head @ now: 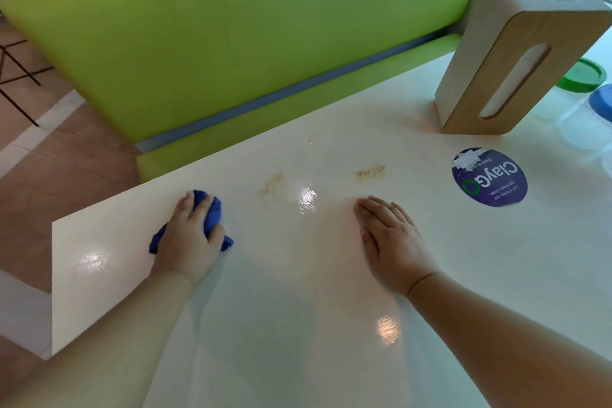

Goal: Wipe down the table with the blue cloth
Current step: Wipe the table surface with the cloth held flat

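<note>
The white glossy table (298,308) fills most of the view. My left hand (190,238) presses a bunched blue cloth (213,212) onto the table near its left edge. My right hand (389,235) lies flat on the tabletop, palm down, fingers together, holding nothing. Two patches of tan crumbs sit just beyond the hands: one crumb patch (273,184) to the right of the cloth, the other crumb patch (369,173) ahead of my right hand.
A wooden tissue box (516,56) stands upright at the far right. A round purple sticker (489,177) is stuck on the table. Clear jars with a green lid (584,74) and a blue lid (602,103) sit at the right edge. A green bench (231,43) runs behind the table.
</note>
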Demonstrator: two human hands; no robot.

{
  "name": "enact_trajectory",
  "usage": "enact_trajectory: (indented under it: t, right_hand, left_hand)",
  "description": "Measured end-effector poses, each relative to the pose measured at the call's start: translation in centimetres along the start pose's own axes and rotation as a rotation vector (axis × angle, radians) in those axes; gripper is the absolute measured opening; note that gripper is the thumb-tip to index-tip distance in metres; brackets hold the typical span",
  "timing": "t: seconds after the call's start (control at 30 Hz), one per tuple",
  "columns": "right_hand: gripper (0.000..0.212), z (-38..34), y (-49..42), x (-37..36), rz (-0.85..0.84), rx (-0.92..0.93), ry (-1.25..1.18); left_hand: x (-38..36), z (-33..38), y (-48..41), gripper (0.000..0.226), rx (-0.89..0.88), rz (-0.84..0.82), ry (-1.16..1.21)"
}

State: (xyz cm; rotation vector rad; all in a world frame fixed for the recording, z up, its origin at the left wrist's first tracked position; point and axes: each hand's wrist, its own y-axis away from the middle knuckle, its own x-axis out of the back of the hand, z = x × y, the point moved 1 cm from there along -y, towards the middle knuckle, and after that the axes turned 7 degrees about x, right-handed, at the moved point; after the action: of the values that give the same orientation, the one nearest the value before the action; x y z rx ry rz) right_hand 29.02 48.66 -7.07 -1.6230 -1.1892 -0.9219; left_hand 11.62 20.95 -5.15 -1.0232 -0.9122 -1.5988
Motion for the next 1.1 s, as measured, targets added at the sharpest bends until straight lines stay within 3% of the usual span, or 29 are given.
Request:
enact_trajectory:
  t: [0.13,0.3,0.5,0.67,0.87,1.1]
  right_hand:
    - [0.045,-0.1,0.0,0.0,0.013,0.006,0.009]
    - [0.045,-0.1,-0.1,0.0,0.011,0.008,0.002]
    - [0.046,0.0,-0.1,-0.1,0.004,-0.004,-0.005]
    - [0.045,0.0,-0.1,-0.1,0.023,0.001,-0.024]
    - [0.043,-0.1,-0.2,0.1,0.051,0.016,-0.029]
    - [0.043,0.0,-0.1,0.1,0.038,0.007,-0.05]
  left_hand:
    - [0.5,0.8,-3.2,0.046,0.124,0.049,0.08]
    - [-0.9,2.7,-3.3,0.054,-0.079,-0.08,0.03]
    - [0.1,3.1,-6.7,0.055,-0.054,-0.123,-0.04]
    - [-0.7,3.9,-6.2,0.058,-0.257,-0.2,-0.027]
    - [-0.4,4.9,-8.9,0.057,-0.098,-0.145,-0.058]
    - [-0.3,3.6,-7.7,0.058,-0.377,-0.269,0.019]
